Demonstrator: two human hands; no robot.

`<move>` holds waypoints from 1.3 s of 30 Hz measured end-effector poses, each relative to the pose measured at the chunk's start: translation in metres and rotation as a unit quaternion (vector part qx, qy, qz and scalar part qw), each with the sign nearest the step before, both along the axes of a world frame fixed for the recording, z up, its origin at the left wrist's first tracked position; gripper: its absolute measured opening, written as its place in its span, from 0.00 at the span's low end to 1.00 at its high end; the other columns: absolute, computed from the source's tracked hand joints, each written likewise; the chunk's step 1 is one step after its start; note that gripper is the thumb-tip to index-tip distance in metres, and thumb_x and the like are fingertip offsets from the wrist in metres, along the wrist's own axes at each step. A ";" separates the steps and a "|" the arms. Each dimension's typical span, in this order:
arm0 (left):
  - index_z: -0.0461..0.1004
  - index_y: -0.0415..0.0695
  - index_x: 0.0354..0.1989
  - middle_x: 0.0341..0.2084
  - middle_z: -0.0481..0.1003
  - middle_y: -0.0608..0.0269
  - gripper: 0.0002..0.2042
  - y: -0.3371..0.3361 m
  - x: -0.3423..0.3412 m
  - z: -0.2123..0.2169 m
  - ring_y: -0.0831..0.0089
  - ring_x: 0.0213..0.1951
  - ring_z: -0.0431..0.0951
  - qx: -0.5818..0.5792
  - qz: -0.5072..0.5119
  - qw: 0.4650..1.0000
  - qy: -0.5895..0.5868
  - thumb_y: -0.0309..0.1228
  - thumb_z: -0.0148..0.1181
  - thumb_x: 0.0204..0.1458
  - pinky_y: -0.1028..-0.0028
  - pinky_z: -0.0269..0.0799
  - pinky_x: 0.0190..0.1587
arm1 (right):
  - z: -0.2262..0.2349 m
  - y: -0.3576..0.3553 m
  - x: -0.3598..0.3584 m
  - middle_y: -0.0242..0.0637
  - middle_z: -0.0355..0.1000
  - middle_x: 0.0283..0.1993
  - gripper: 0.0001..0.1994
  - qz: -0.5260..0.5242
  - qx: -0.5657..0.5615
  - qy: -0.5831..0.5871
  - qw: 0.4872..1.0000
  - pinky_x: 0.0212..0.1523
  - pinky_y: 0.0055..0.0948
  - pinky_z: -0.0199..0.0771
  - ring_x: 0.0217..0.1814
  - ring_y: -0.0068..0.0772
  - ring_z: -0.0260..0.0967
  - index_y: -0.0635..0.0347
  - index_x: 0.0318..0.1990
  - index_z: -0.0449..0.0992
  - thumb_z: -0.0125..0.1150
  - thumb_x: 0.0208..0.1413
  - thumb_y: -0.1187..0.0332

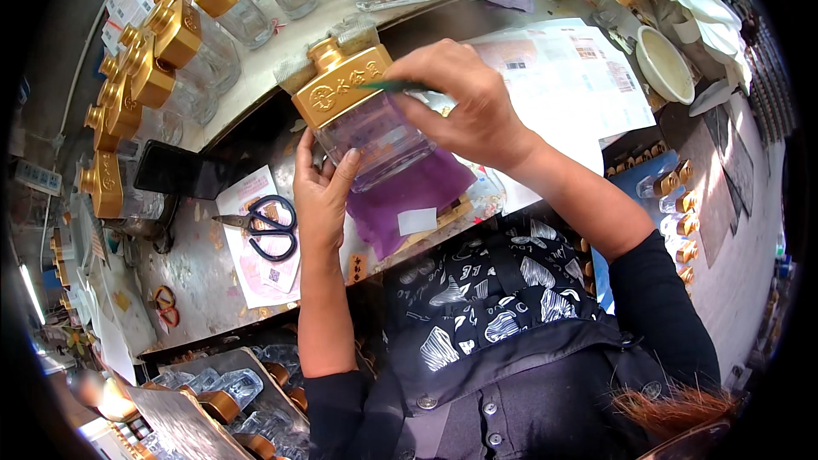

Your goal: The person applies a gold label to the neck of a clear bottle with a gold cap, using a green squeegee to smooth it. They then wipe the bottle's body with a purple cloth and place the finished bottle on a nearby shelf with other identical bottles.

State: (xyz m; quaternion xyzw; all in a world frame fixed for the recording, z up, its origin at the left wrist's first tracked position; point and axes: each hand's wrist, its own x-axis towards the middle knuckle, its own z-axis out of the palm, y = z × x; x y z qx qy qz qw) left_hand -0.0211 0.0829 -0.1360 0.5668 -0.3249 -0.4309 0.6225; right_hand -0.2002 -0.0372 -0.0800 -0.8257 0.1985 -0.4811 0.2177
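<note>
A square glass bottle (pixel 372 136) with a gold, embossed shoulder and neck is tilted in front of me. My left hand (pixel 320 194) is closed round its lower left side, the thumb on the glass. In my right hand (pixel 471 104), thumb and fingers pinch a thin, dark green pointed tool (pixel 394 85), whose tip reaches the gold shoulder. The fingers hide most of the tool, so its exact kind does not show. Beneath the bottle, a purple cloth (pixel 400 204) is spread over the bench, with a small white piece of paper (pixel 417 221) on it.
Black-handled scissors (pixel 271 226) lie on papers at the left, near a dark phone (pixel 181 172) and orange-handled scissors (pixel 165 306). Gold-shouldered bottles (pixel 177 32) line a curved shelf. Printed sheets (pixel 579 77) and a pale bowl (pixel 665 66) are at the right. Crates of bottles (pixel 234 392) sit lower left.
</note>
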 end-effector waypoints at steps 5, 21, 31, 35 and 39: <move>0.49 0.36 0.66 0.53 0.66 0.52 0.37 -0.005 0.007 0.003 0.68 0.52 0.71 0.002 0.002 0.997 0.072 0.29 0.66 0.51 0.73 0.69 0.52 | -0.021 -0.030 -0.024 0.32 0.70 0.35 0.13 0.065 0.420 -0.037 0.904 0.41 0.25 0.67 0.39 0.21 0.66 0.63 0.35 0.73 0.55 0.56 0.60; 0.49 0.36 0.66 0.54 0.65 0.53 0.36 -0.012 0.001 0.002 0.69 0.52 0.70 -0.029 -0.002 1.000 0.012 0.29 0.64 0.52 0.73 0.69 0.53 | -0.032 -0.015 0.002 0.34 0.66 0.22 0.30 -0.019 0.316 0.241 0.917 0.23 0.25 0.61 0.23 0.22 0.61 0.66 0.43 0.76 0.65 0.48 0.43; 0.41 0.37 0.69 0.61 0.57 0.49 0.42 0.007 -0.004 0.004 0.62 0.60 0.64 -0.005 -0.041 0.999 0.025 0.23 0.63 0.50 0.69 0.62 0.60 | -0.006 0.005 -0.006 0.35 0.72 0.39 0.12 0.088 0.248 -0.046 0.964 0.44 0.27 0.73 0.41 0.28 0.72 0.59 0.44 0.72 0.59 0.51 0.73; 0.39 0.38 0.69 0.63 0.55 0.48 0.43 0.013 -0.005 0.011 0.59 0.64 0.59 0.000 -0.066 0.998 0.024 0.18 0.59 0.47 0.67 0.57 0.63 | -0.010 0.008 0.013 0.37 0.73 0.41 0.12 0.129 -0.148 0.076 0.978 0.46 0.34 0.70 0.43 0.37 0.72 0.59 0.41 0.77 0.61 0.46 0.76; 0.40 0.39 0.70 0.65 0.51 0.50 0.44 0.036 0.019 0.008 0.58 0.67 0.53 0.002 -0.092 0.994 0.065 0.16 0.54 0.41 0.65 0.47 0.68 | -0.026 0.028 -0.012 0.37 0.72 0.42 0.13 0.246 -0.166 0.157 0.942 0.45 0.34 0.71 0.45 0.35 0.72 0.60 0.42 0.76 0.57 0.46 0.74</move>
